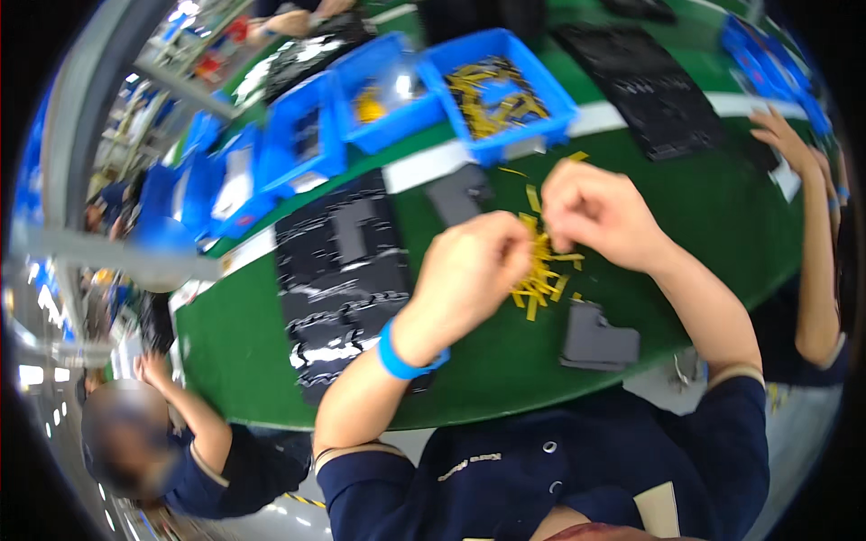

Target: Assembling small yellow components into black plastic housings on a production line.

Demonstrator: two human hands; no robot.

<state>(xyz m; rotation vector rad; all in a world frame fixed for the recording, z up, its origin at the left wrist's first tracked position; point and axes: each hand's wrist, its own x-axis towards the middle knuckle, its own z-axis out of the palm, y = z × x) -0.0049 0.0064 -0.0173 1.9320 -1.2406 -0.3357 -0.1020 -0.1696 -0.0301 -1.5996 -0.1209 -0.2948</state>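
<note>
My left hand (474, 263), with a blue band on its wrist, is closed in a pinch just left of a pile of narrow yellow strips (538, 281). Close by on the other side, my right hand (603, 216) is curled with thumb and fingers together. Whatever either hand pinches is hidden by the fingers and blur. A dark grey flat piece (458, 194) lies beyond my left hand. Nearer my body, a notched grey piece (597, 338) rests on the green table (487, 388).
To the left lies a black sheet with moulded pockets (347, 298), bearing a grey piece. Blue bins stand along the far side; one bin (550, 135) holds yellow and dark strips. Another black sheet (636, 86) lies at far right. Co-workers' arms (816, 252) reach in from both sides.
</note>
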